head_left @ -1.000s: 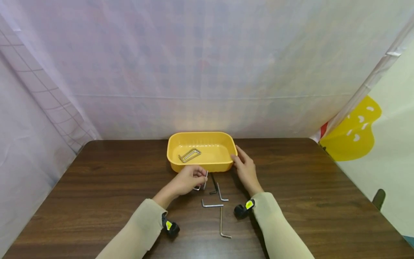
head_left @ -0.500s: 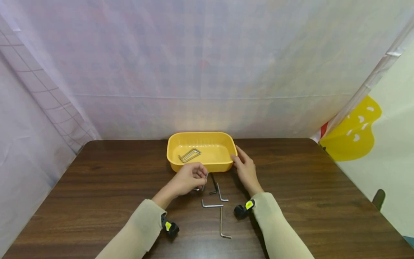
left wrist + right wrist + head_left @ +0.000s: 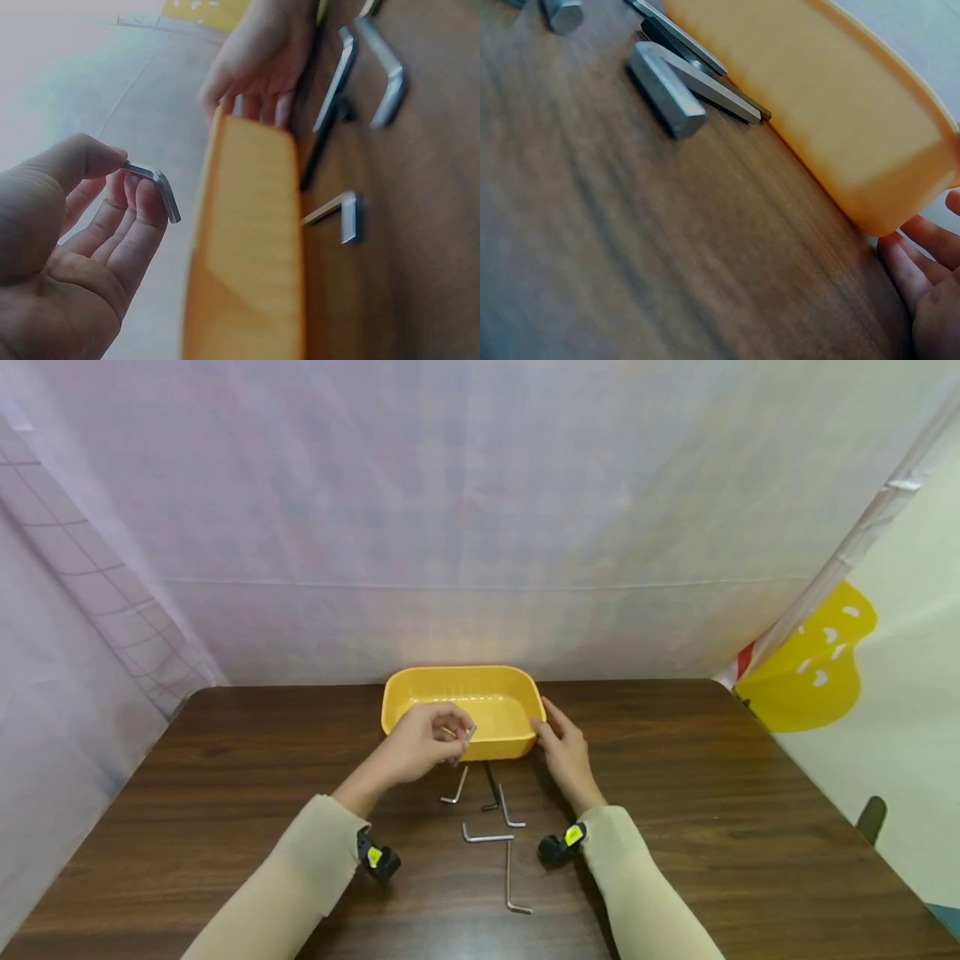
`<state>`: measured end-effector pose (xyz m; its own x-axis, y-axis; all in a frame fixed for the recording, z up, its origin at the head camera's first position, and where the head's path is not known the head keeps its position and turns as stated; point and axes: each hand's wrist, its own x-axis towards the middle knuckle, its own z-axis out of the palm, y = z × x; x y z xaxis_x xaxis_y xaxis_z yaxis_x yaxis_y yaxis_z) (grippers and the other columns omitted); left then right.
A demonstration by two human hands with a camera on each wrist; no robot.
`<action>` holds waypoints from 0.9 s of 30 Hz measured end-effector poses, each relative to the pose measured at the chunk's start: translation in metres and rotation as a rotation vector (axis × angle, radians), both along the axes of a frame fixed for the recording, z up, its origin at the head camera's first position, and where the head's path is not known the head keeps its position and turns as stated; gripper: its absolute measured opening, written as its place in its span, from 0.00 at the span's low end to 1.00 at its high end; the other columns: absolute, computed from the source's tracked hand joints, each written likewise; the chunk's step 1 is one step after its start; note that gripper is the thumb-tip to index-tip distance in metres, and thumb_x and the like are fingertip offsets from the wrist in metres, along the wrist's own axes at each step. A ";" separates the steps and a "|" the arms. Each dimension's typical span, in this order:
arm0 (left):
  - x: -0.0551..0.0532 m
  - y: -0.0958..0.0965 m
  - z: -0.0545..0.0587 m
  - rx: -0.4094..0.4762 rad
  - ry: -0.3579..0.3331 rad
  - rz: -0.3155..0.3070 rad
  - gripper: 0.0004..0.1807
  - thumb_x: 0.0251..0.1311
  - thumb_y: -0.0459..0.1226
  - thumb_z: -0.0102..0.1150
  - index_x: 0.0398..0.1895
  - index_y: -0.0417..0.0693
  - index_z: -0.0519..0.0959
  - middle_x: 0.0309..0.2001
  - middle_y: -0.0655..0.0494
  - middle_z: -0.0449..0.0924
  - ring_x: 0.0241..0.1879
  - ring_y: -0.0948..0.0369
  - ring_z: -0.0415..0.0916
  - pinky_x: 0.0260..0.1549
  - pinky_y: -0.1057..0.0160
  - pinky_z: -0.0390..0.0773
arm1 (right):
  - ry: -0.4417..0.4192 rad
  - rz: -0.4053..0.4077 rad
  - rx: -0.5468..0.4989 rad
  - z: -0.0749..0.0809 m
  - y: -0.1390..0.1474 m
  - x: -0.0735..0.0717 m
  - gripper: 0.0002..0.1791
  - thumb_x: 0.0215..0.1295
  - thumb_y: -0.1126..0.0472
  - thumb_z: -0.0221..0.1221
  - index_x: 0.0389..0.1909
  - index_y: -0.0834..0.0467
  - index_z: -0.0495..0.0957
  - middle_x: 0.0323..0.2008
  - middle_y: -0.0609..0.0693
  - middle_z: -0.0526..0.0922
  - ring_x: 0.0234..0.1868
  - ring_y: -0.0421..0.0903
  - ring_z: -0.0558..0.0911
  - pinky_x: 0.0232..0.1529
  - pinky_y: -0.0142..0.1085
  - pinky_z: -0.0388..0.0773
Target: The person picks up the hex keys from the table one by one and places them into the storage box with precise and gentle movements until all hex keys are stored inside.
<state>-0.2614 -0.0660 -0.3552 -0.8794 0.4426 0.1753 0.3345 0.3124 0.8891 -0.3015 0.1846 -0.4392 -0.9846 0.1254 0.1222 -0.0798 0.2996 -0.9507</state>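
In the head view, my left hand is over the front left of a yellow plastic tray. Between its thumb and fingers it pinches a silver L-shaped hex key, whose bent end points down in the left wrist view. My right hand grips the tray's right end, thumb at the rim and fingers along the outer wall. On the table before the tray lie a short silver hex key, a black hex key and several others. The left hand hides the tray's left inside.
Nearer the front of the brown wooden table lie a silver hex key and a bronze-toned hex key. A pale curtain hangs right behind the table's back edge and the tray.
My left hand has lifted a hex key from the table and moved up and left over the tray's front rim. A short hex key it covered now shows. The right hand keeps its place.
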 end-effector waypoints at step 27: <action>-0.074 -0.002 -0.006 -0.341 -0.042 0.023 0.15 0.66 0.28 0.56 0.55 0.36 0.78 0.40 0.41 0.82 0.21 0.58 0.73 0.14 0.67 0.66 | 0.035 -0.018 -0.026 -0.003 -0.005 0.004 0.29 0.73 0.52 0.57 0.73 0.46 0.69 0.61 0.58 0.81 0.42 0.42 0.83 0.37 0.25 0.78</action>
